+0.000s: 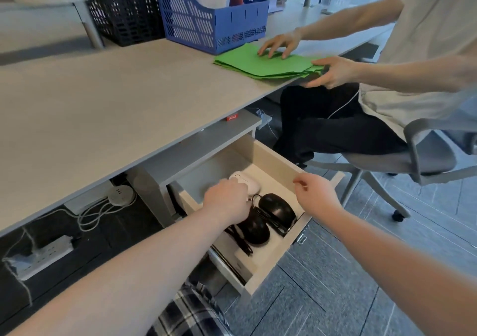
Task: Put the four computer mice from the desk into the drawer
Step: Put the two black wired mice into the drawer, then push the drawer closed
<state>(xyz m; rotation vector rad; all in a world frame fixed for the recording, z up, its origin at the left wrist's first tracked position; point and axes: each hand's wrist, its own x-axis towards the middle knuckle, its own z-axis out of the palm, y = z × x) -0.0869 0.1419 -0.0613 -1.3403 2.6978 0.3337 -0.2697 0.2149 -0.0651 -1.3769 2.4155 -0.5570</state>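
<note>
Head view, left hand (227,201) inside drawer (273,155), grip unclear, hiding mice (277,208), right hand (316,193) loosely open.

In the drawer (271,155) lie two black mice (277,208) (255,228) and one white mouse (245,182). On the desk (103,103) stand two file racks, one blue (214,23), one black (124,13).

One head-worn view looks steeply down, close over the open drawer (271,155) beneath the desk (103,98).

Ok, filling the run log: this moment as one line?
left hand in drawer | white mouse, two black mice visible | right hand above
</note>
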